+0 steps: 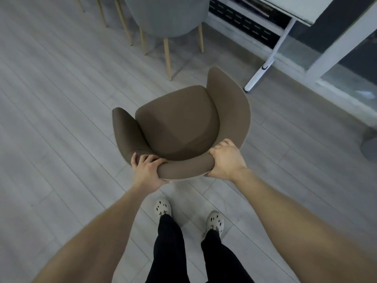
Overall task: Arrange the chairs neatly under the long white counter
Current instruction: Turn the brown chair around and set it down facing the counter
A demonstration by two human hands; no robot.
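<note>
With left hand point(146, 172) and right hand point(226, 160) clenched on brown chair point(177, 123), push evenly toward white counter point(289, 9), one o'clock.

Brown chair point(179, 125), grey chair point(169, 15) with tan legs, pale grey plank floor point(51, 99), white counter point(295, 9)

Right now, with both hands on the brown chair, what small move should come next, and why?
Probably push the brown chair forward toward the white counter: left hand and right hand grip its backrest, and it stands out on the floor, short of it.
</note>
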